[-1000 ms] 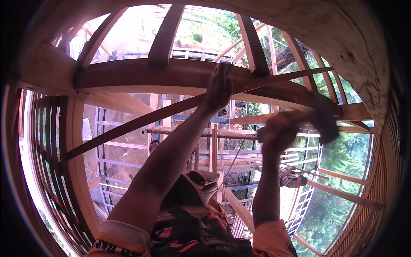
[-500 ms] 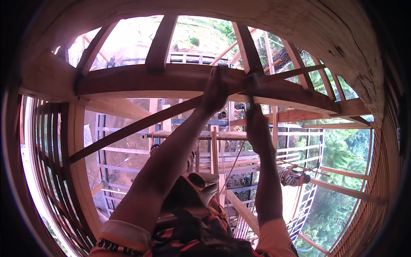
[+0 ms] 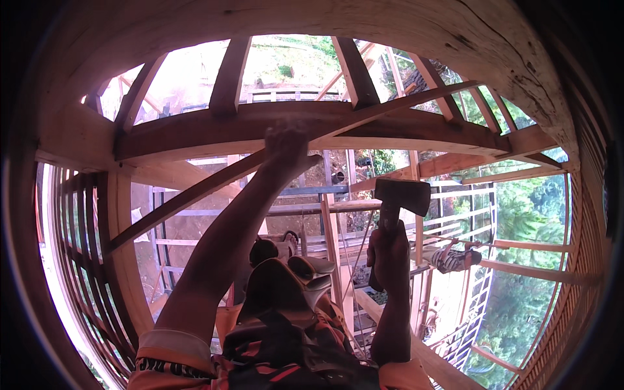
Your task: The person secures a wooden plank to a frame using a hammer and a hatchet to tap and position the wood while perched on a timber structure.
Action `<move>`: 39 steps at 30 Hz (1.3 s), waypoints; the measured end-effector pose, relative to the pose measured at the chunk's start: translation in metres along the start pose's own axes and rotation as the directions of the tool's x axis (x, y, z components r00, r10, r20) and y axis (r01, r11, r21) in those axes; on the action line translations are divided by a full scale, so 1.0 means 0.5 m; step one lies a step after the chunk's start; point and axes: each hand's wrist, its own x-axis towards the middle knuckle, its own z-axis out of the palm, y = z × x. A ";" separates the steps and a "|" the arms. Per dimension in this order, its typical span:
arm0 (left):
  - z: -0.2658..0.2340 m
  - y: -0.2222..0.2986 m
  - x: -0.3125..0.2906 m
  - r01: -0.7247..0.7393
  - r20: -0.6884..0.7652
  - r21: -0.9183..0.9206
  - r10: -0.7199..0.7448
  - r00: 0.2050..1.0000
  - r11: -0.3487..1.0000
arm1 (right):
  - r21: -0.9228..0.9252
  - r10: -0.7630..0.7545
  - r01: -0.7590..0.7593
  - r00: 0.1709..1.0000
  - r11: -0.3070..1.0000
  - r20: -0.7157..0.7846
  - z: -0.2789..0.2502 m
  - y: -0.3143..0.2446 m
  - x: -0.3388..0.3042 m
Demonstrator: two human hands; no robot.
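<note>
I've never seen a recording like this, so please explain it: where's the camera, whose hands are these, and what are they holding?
There's no machine here: a wide camera is worn on the head, looking down, so straight edges bend. The wearer's own bare right hand grips a hatchet. Their left hand is blurred, at a narrow wooden strip that crosses a beam; whether it grips either isn't clear. Below, another person is visible.
</note>
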 end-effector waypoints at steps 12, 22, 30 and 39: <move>-0.013 -0.111 0.021 0.604 0.763 -0.592 0.129 0.634 0.534 | 0.030 -0.009 0.009 1.000 0.999 -0.025 0.004 -0.034 0.026; 0.000 0.001 -0.055 0.010 0.012 -0.007 -0.010 1.000 1.000 | -0.258 -0.416 0.384 0.906 0.886 -0.080 -0.010 0.014 0.095; 0.036 -0.010 -0.061 0.032 0.166 0.099 -0.048 0.985 0.995 | -0.046 -0.701 0.707 0.687 0.706 -0.193 0.015 -0.111 0.162; 0.057 -0.024 -0.057 0.039 0.093 -0.014 -0.038 0.995 0.999 | -0.529 -0.147 0.211 0.976 0.822 0.162 0.056 -0.124 0.220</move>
